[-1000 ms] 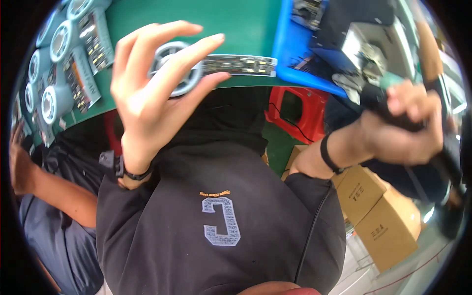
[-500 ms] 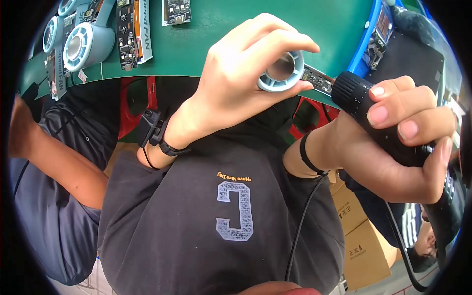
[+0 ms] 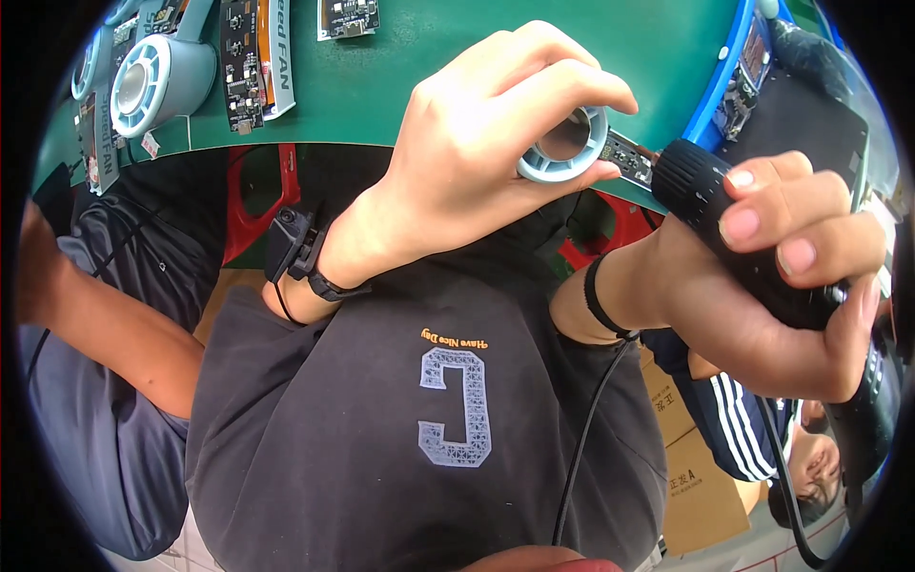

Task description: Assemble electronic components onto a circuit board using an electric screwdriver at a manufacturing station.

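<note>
My left hand is closed around a light blue handheld fan, with fingers and thumb about its round, ribbed head. A narrow black circuit board runs right from the fan's head. My right hand grips a thick black electric screwdriver, fingers wrapped over its body. The screwdriver's ridged front end points at the board's right end. Whether its bit touches the board I cannot tell.
On the green table, several fan parts lie at the left: a blue fan head, a circuit board. Another board lies at the far edge. A blue-rimmed tray holds parts at right. A co-worker's arm is at left.
Both hands have shifted slightly right, carrying the fan and the screwdriver along. My grip on each looks the same. A person at the lower right shows more.
</note>
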{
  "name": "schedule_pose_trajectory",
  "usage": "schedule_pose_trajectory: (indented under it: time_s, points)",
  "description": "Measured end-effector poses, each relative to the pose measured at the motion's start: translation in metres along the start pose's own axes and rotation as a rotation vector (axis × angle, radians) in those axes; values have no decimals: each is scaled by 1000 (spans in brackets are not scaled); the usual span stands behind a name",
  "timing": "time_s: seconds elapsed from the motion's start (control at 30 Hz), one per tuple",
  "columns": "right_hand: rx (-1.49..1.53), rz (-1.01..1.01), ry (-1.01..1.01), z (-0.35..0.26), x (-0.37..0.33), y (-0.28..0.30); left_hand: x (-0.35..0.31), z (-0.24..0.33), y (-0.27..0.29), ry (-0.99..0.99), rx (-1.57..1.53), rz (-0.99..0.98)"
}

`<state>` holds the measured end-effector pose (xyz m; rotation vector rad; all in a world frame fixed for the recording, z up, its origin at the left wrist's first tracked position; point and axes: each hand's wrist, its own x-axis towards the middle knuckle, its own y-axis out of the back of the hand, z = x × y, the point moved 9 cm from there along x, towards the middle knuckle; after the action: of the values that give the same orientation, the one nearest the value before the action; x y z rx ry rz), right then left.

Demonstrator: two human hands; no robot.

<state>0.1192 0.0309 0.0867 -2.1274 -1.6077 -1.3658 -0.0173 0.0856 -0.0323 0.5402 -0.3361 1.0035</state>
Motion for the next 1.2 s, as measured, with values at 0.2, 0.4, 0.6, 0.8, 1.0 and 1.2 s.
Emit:
schedule_pose_trajectory:
  time_s: [0.2, 0.4, 0.6, 0.8, 1.0, 1.2]
  points:
    - [102, 95, -38, 2, -1, -3, 0, -5, -1, -16, -6, 99]
    - [215, 187, -72, 4, -2, 8, 1, 3, 7, -5, 17, 103]
    - [316, 292, -96, 10, -4, 17, 7, 8, 6, -385, 103, 162]
    - [428, 387, -117, 13, -6, 12, -8, 14, 2, -837, 214, 241]
    - [394, 355, -133, 16, -5, 14, -10, 15, 1, -809, 320, 217]
    - [344, 323, -155, 19, -5, 18, -8, 16, 1, -803, 301, 211]
